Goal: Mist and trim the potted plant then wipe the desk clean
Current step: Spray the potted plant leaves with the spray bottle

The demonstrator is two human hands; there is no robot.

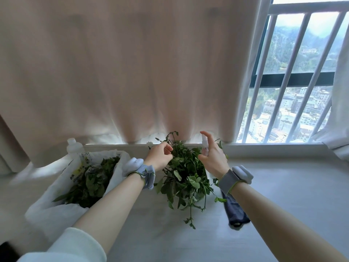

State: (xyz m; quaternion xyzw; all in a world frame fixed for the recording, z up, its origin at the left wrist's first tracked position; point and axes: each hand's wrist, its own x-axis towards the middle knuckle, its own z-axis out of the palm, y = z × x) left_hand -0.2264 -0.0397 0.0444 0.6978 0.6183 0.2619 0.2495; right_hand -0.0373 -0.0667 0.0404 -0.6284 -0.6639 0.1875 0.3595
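A leafy green potted plant (186,178) stands in the middle of the white desk (283,195), its pot hidden under the foliage. My left hand (159,156) pinches a thin stem at the plant's upper left. My right hand (212,156) grips a small clear spray bottle (204,146) beside the plant's upper right, the index finger raised over the nozzle. A folded blue-grey cloth (237,212) lies on the desk under my right forearm.
A white plastic bag (56,210) full of cut leaves sits open at the left. A clear plastic bottle (74,147) stands behind it. A beige curtain (122,72) hangs along the window sill; a barred window (294,91) is at the right.
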